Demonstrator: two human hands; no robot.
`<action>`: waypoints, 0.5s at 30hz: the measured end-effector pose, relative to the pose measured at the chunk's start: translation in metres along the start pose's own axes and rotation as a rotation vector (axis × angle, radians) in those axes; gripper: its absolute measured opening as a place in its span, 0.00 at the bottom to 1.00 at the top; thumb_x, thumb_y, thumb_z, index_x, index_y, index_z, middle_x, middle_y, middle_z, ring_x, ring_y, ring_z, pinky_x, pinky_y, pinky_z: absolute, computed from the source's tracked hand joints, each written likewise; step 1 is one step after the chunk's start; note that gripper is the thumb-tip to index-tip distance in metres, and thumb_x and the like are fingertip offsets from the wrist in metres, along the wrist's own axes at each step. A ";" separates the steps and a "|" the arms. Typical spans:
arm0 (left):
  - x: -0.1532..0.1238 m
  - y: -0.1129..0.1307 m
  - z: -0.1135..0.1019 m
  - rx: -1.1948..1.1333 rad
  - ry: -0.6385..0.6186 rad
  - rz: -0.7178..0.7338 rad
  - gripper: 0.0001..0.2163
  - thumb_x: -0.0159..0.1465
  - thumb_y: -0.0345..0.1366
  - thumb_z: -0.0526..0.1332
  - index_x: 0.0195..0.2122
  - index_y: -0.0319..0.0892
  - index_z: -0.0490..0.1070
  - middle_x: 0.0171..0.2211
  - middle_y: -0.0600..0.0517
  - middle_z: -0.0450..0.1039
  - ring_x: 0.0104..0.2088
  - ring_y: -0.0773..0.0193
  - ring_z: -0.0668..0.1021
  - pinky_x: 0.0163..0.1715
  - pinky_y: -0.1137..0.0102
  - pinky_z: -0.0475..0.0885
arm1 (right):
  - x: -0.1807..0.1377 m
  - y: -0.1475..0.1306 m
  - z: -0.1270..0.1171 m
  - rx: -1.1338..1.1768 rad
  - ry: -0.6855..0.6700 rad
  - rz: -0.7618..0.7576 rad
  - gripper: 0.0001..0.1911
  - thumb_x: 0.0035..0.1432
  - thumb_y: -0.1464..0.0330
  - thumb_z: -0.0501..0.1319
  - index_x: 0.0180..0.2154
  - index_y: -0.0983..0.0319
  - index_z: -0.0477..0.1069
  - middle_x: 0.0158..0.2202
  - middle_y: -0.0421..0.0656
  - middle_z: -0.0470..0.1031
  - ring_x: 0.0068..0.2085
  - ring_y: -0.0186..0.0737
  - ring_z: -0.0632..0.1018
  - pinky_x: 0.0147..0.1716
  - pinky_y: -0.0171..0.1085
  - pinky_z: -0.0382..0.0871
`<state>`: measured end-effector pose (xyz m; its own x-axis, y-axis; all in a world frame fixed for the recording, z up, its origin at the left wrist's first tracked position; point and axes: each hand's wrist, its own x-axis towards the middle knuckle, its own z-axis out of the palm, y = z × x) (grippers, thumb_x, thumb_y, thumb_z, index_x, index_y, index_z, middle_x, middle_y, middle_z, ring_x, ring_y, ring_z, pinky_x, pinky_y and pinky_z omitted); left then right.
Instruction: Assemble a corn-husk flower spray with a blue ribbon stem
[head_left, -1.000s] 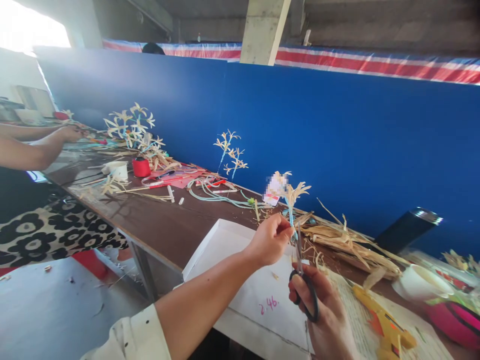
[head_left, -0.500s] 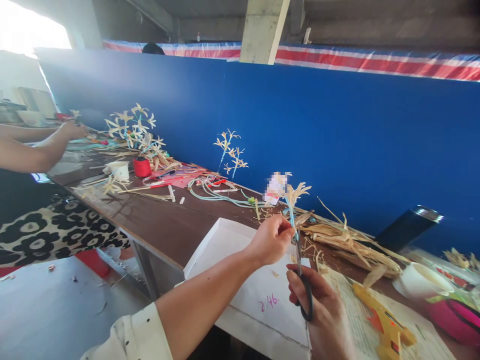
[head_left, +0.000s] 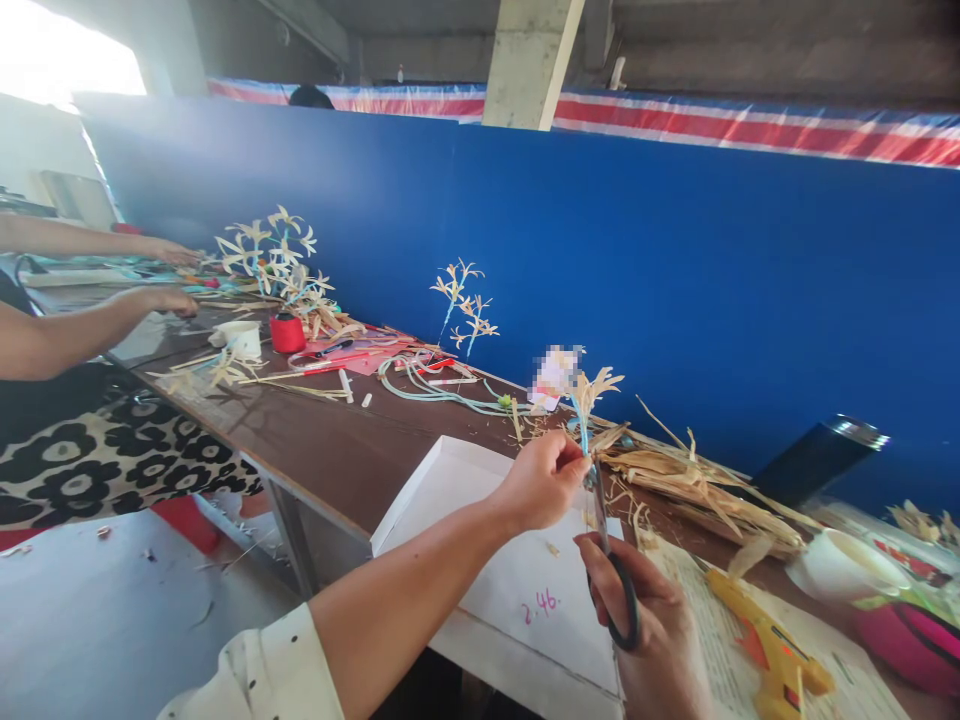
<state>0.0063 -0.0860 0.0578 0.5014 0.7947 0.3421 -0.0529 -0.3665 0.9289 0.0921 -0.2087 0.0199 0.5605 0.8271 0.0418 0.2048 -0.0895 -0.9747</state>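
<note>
Between the fingertips of my left hand (head_left: 547, 480) is the blue-wrapped stem of a straw-coloured flower (head_left: 598, 390), its petals spread at the top. My right hand (head_left: 649, 610) is closed around the dark handles of a pair of scissors (head_left: 624, 600). The scissor blades point up and meet the lower end of the stem, just beside my left fingertips. Whether the blades are fully closed on the stem I cannot make out. Below both hands lies a white shallow box lid (head_left: 427, 490) with pink writing and small scraps on it.
Dried husks (head_left: 690, 480) and a dark flask (head_left: 821, 460) lie to the right, near a yellow glue gun (head_left: 772, 650) and a white cup (head_left: 847, 565). Pale blue cords (head_left: 420, 390), a red thread spool (head_left: 287, 333) and more flowers (head_left: 274, 250) are leftward, beside a co-worker's hands (head_left: 169, 300).
My right hand and the scissors have shifted slightly right and down; my left hand stays on the stem. The co-worker's hands have moved apart, and one reaches farther over the table.
</note>
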 end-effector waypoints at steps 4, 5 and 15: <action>-0.001 0.001 -0.002 0.004 -0.004 0.012 0.06 0.59 0.36 0.55 0.28 0.39 0.63 0.23 0.56 0.62 0.24 0.72 0.63 0.24 0.75 0.58 | -0.001 -0.002 0.000 -0.001 0.005 -0.009 0.19 0.45 0.53 0.65 0.32 0.62 0.74 0.17 0.36 0.60 0.20 0.31 0.60 0.18 0.32 0.52; -0.001 0.001 -0.002 0.005 -0.004 0.017 0.06 0.59 0.36 0.55 0.28 0.39 0.63 0.23 0.56 0.62 0.24 0.72 0.63 0.24 0.75 0.58 | -0.002 -0.003 0.001 0.004 0.010 -0.006 0.19 0.45 0.53 0.65 0.31 0.62 0.73 0.17 0.36 0.61 0.20 0.31 0.60 0.17 0.32 0.52; 0.000 0.000 -0.001 -0.005 -0.010 0.009 0.05 0.59 0.36 0.56 0.29 0.39 0.63 0.23 0.56 0.62 0.24 0.72 0.63 0.25 0.75 0.59 | -0.006 -0.017 0.004 0.057 -0.061 -0.031 0.18 0.49 0.52 0.62 0.32 0.60 0.72 0.18 0.37 0.64 0.22 0.34 0.65 0.22 0.32 0.60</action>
<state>0.0054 -0.0859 0.0576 0.5098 0.7863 0.3490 -0.0620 -0.3710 0.9266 0.0817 -0.2101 0.0351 0.5044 0.8614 0.0600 0.1745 -0.0336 -0.9841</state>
